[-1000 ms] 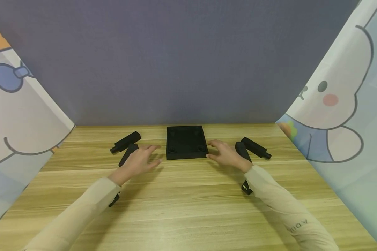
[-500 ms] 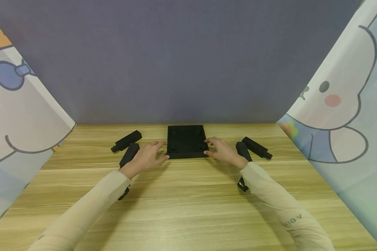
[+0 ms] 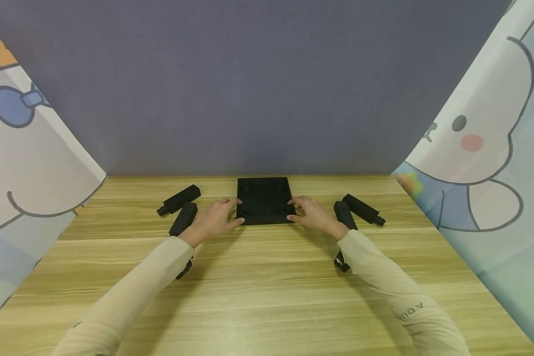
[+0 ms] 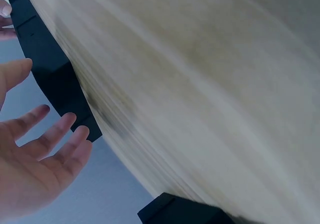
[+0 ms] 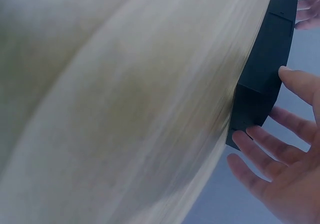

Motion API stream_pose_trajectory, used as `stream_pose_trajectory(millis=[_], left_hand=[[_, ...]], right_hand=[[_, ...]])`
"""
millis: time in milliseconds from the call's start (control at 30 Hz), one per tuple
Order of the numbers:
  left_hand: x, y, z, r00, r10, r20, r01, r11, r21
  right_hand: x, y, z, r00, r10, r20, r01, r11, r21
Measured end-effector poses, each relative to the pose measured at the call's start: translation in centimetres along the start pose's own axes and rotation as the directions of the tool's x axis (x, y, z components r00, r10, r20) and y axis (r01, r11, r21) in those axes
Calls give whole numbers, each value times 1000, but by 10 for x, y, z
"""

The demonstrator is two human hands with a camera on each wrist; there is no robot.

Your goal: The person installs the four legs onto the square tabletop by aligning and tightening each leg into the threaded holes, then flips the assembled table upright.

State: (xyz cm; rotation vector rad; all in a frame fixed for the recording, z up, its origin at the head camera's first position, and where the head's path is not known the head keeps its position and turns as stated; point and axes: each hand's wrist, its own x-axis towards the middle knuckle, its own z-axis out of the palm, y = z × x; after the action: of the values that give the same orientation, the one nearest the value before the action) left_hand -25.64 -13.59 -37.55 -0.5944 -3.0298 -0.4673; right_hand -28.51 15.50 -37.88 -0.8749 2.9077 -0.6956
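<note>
black tray [image 3: 263, 194] lies by the tabletop [image 3: 267, 287] far edge, left hand [image 3: 216, 218] and right hand [image 3: 312, 214] spread at opposite sides, seemingly for balance, contact unclear

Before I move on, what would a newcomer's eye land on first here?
Probably the black square tray near the middle of the table's far edge, with the left hand and right hand at its opposite sides. The large white cartoon animal on the right side panel would likely compete, then the black bars lying on the table left and right of the tray.
</note>
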Motion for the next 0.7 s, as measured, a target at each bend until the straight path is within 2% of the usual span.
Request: stream_pose_trajectory(millis=[367,700], left_hand=[[5,2,7,1000,23,-2,-23,999,-40],[6,2,8,1000,6,-1,-6,998,-59]], right_hand=[[2,4,5,1000,-18,-24,18,1000,-10],[1,3,5,1000,-2,-17,2,1000,21]])
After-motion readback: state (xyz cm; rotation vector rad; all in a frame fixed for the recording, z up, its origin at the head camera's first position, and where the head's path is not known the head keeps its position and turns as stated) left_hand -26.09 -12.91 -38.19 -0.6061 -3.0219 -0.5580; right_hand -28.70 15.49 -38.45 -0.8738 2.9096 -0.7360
